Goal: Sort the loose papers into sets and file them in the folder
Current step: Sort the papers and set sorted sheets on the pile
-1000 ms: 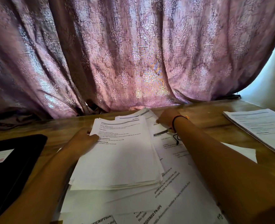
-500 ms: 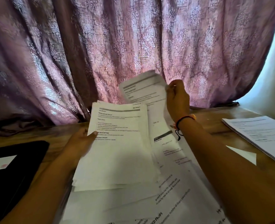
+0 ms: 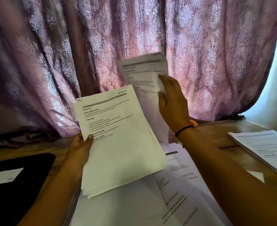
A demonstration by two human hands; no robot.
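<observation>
**Head cam: both bundles up off the bench now**

A second ago both hands were low on the pile. Now the left hand (image 3: 81, 147) has the stack of printed pages (image 3: 118, 144) tilted up off the bench (image 3: 216, 132), and the right hand (image 3: 173, 101) has lifted a sheet (image 3: 142, 74) up in front of the curtain (image 3: 53, 62).

Left grip: the thumb is clamped on the top page near its left edge, and the fingers underneath are out of sight. Right grip: it's pinching the sheet near its right edge.

My guess is the person is reading the sheet's header to decide which set it joins, so this is mid-sort. Plenty of loose papers (image 3: 175, 193) are still spread on the bench. One set (image 3: 263, 147) lies well off to the right, and the black folder (image 3: 17, 176) sits at the left with nothing visibly filed.

Hard to make out:
- The lifted sheet's text is blurred, and I can't tell if it's one page or several.
- The folder and the right-hand set are both cut off by the frame.
- The right forearm covers part of the loose papers.
</observation>
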